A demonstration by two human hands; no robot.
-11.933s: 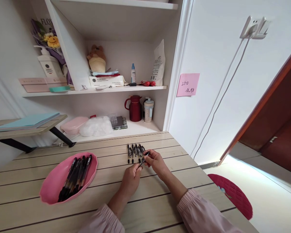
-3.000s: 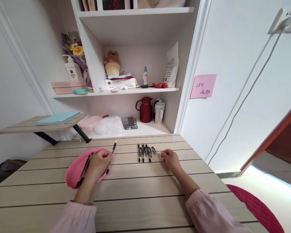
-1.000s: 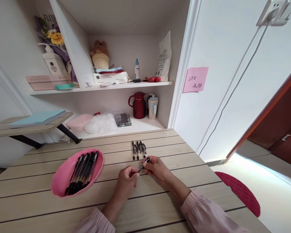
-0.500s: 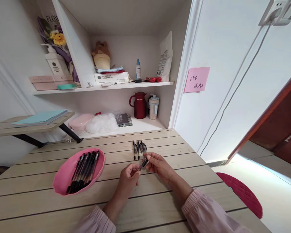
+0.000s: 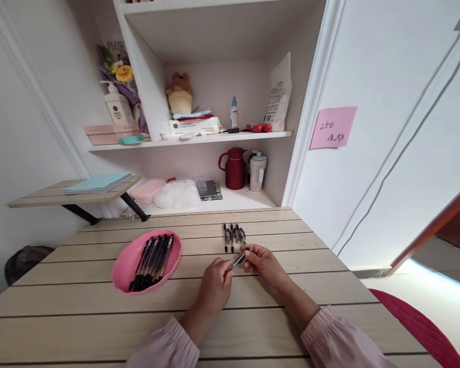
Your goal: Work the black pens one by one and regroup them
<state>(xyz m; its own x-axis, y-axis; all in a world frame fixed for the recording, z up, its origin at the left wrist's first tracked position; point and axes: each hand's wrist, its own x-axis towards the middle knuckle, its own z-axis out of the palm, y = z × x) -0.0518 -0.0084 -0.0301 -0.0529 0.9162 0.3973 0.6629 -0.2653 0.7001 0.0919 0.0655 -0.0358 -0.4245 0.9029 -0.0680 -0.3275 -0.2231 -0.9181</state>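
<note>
Both my hands hold one black pen (image 5: 238,261) above the wooden table (image 5: 99,327). My left hand (image 5: 216,280) pinches its near end with closed fingers. At the pen's far end, my right hand (image 5: 266,261) has its fingers closed around it. Just beyond my hands a short row of black pens (image 5: 233,236) lies side by side on the table. To the left stands a pink oval dish (image 5: 127,263) with several black pens (image 5: 153,254) lying in it.
Behind the table are shelves with a dark red jug (image 5: 234,168), a speckled cup (image 5: 256,171), a pink box (image 5: 147,191) and a plastic bag (image 5: 177,193). A pink sticky note (image 5: 332,128) is on the right wall. A red cushion (image 5: 421,327) lies lower right.
The camera has swung to the right and down a little, so everything sits further right in view. Both hands keep hold of the same pen near the pen row.
</note>
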